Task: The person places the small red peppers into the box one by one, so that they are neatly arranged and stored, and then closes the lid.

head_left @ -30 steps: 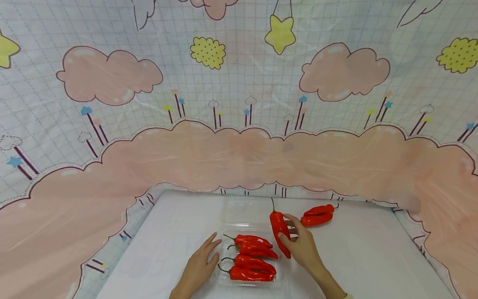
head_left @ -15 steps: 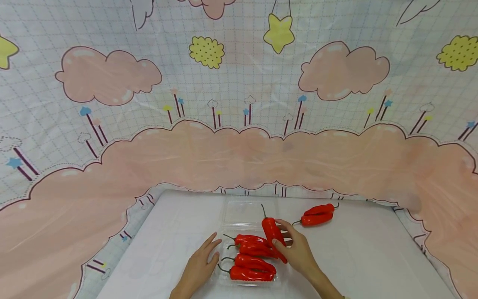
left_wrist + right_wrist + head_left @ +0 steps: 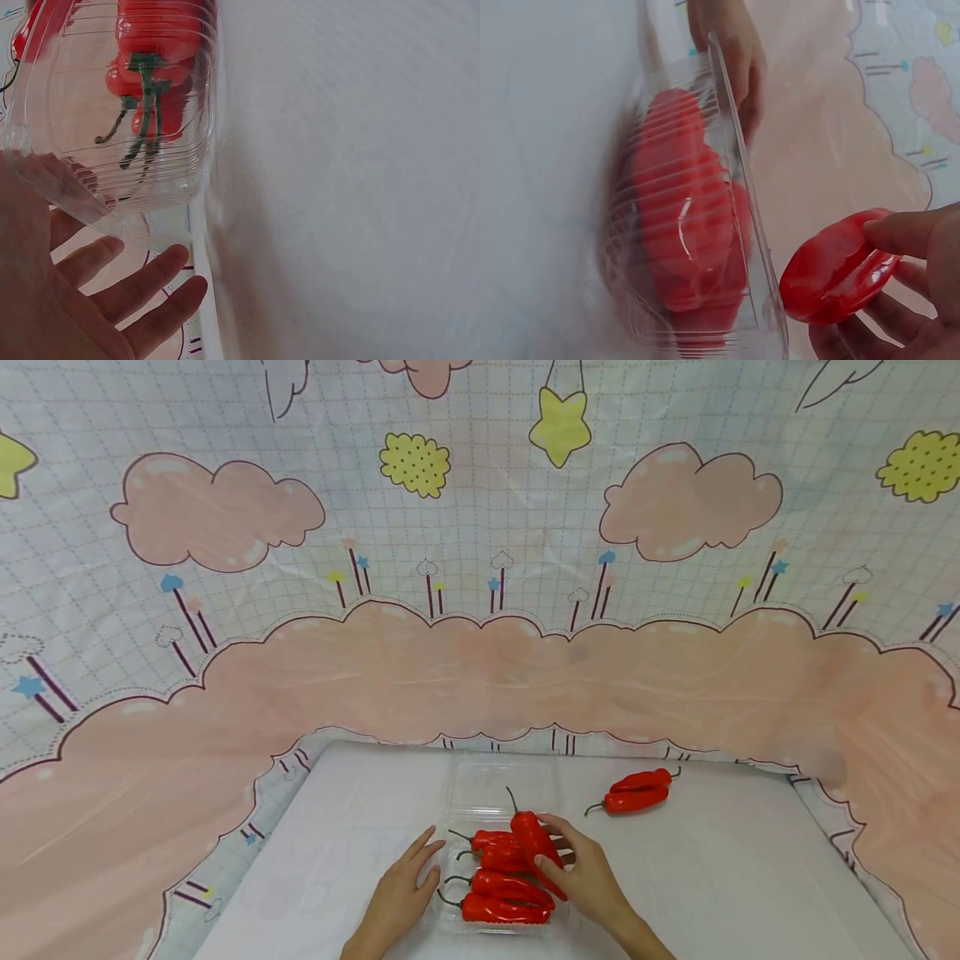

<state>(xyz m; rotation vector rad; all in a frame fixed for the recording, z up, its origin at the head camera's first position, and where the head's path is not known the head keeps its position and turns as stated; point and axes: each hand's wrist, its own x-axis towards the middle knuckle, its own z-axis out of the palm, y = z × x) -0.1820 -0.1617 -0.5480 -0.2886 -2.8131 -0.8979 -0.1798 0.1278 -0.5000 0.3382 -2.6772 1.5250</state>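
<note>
My right hand [image 3: 592, 881] pinches a red chili pepper [image 3: 534, 843] between thumb and fingers, its green stem pointing away from me. In the head view this pepper overlaps the right part of a clear plastic clamshell box [image 3: 510, 930], where several more red peppers [image 3: 504, 910] lie in rows, stems to the left. The right wrist view puts the held pepper [image 3: 832, 270] just beside the box's rim [image 3: 742, 165]. My left hand [image 3: 397, 893] lies by the box's left side with fingers spread and nothing in them; the left wrist view shows them [image 3: 142, 289] near its corner.
The box's lid [image 3: 502, 787] lies folded back on the far side. Two more red peppers [image 3: 637, 799] lie together on the white table [image 3: 735, 868] at the back right. A curtain [image 3: 480, 677] printed with clouds and stars rises behind the table.
My right hand has carried the pepper leftward and toward me, from the box's right edge to over the peppers inside. The left hand has stayed in place.
</note>
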